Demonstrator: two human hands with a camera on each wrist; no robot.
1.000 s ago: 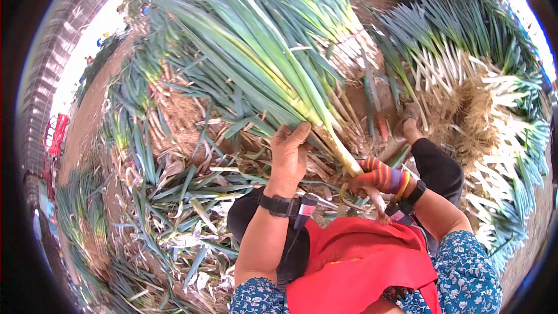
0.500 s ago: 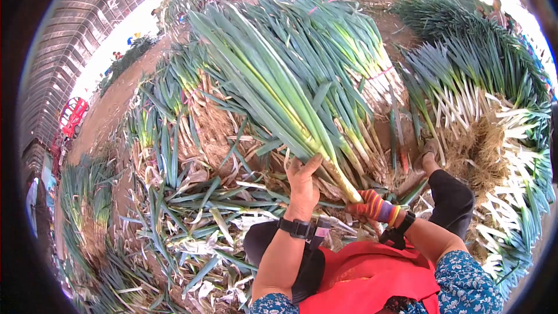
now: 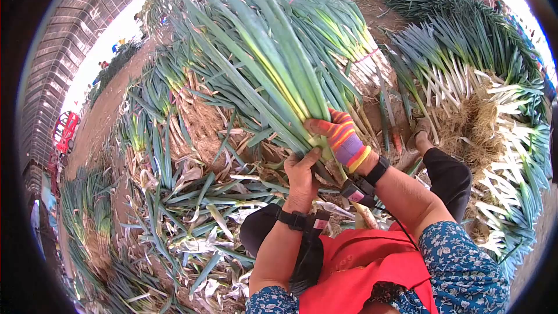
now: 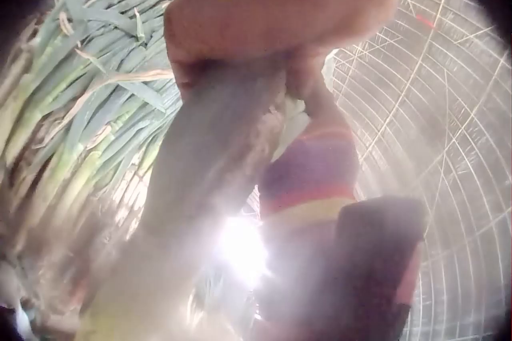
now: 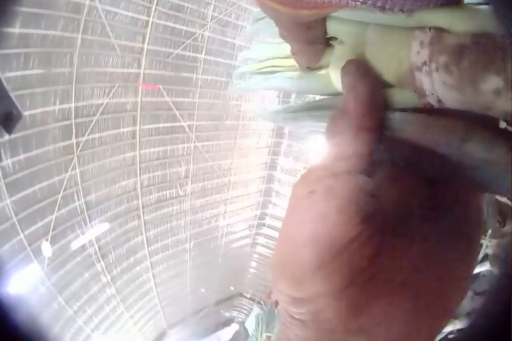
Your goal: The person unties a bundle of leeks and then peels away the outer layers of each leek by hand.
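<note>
A large green onion (image 3: 273, 70) slants across the middle of the head view, its long leaves fanned away from me. My bare left hand (image 3: 302, 175) grips its stalk just below where the leaves part. Right above it, my right hand (image 3: 344, 138), in a striped knit glove, holds the base of the leaves. In the right wrist view the pale stalk (image 5: 376, 49) passes between the two hands, with brown dry skin (image 5: 460, 65) farther down. The left wrist view has the stalk (image 4: 216, 141) close up and blurred, below my left hand (image 4: 280, 5).
Tied bunches of green onions (image 3: 354, 52) lie ahead. At the right is a long heap (image 3: 465, 81) with roots and white stalks showing. Stripped leaves and peelings (image 3: 203, 221) cover the ground at front left. A red apron (image 3: 372, 261) covers my lap.
My right hand has moved from the lower end of the stalk up to the base of the leaves, beside the left hand. The left hand keeps its grip on the stalk.
</note>
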